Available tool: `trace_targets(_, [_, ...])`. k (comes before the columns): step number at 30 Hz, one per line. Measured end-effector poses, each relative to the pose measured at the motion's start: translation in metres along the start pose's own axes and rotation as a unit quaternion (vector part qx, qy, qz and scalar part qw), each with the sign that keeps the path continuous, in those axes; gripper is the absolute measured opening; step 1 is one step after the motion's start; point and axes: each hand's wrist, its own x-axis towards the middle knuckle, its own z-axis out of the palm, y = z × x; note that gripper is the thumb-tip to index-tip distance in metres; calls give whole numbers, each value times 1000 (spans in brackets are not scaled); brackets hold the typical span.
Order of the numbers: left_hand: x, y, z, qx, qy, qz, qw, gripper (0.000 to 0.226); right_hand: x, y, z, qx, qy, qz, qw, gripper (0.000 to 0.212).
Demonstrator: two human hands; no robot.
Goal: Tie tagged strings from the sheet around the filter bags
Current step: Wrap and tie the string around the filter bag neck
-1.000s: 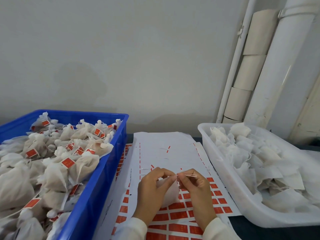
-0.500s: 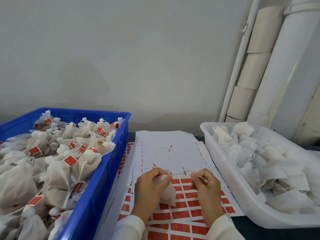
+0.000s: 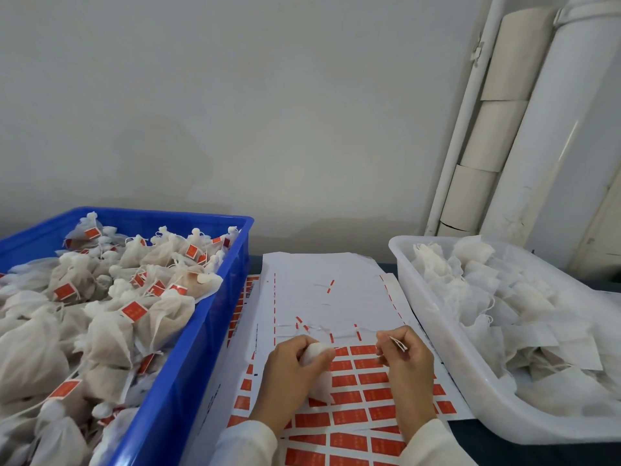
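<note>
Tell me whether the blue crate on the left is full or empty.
Full. The blue crate is heaped with tied filter bags bearing red tags, and the pile rises above its rim.

Soft, even, diffuse light; no hard shadows. Faint broad grey shadow patch on pale plaster wall, left of centre. Mild sheen on tall white plastic pipe and on rim of glossy blue plastic crate. Slight overall softness, compression smear; print on small red tags unreadable. Wide-angle bowing at right edge, pipes leaning inward.
</note>
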Motion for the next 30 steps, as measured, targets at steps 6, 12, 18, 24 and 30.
trace_targets(6, [-3, 5, -6, -44, -19, -26, 999, 20, 3, 6, 2, -59, -12, -36, 998, 14])
trace_targets(12, [-8, 14, -18, -208, -63, -82, 973, 34, -7, 5, 10, -170, -62, -127, 975, 19])
trace_targets(18, [-8, 14, -17, -299, -82, -59, 949, 40, -18, 0, 14, -309, -169, -274, 895, 19])
trace_targets(24, [-2, 15, -8, -137, 23, -20, 990, 12, -22, -9, 14, -374, -197, -467, 777, 36])
trace_targets(30, [0, 2, -3, -78, -27, 47, 995, 19, -22, -13, 11, -283, -184, -499, 799, 22])
